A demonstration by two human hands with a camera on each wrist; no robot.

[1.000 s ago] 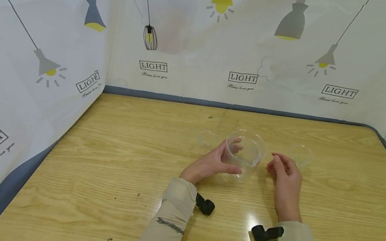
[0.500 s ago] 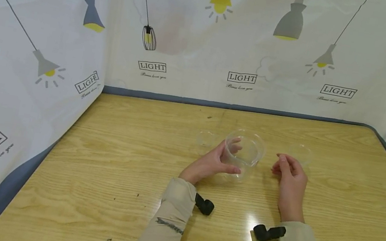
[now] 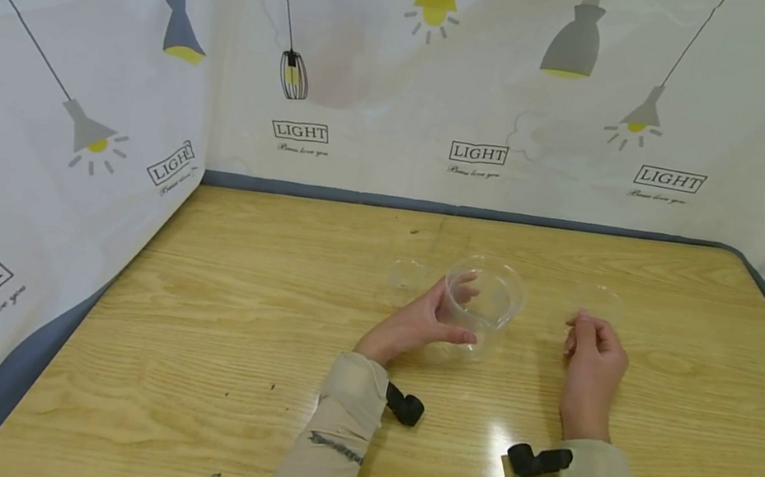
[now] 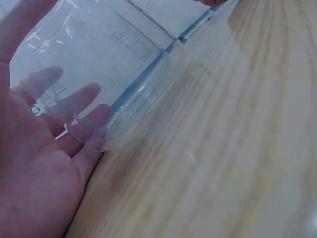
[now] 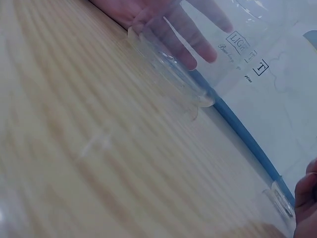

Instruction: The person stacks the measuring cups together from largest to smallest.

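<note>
A large clear plastic cup point(image 3: 496, 317) stands upright on the wooden table in the head view. My left hand point(image 3: 424, 318) holds it from the left side, thumb in front and fingers spread behind its wall. Through the clear wall, several of those fingers point(image 4: 91, 94) show in the left wrist view. Further right, my right hand point(image 3: 592, 372) hovers with bent fingers, thumb and forefinger close together. Just beyond its fingertips is a small clear round container point(image 3: 600, 300). The frames do not show whether anything thin is between those fingertips.
Another small clear round container point(image 3: 408, 274) stands behind my left hand. A white backdrop point(image 3: 380, 63) printed with lamps borders the back and sides of the wooden table point(image 3: 234, 273). Black wrist cameras point(image 3: 406, 407) stick out from both cuffs.
My right hand has shifted right, away from the large cup and in front of the small container on the right. The left hand and the large cup have stayed put.
</note>
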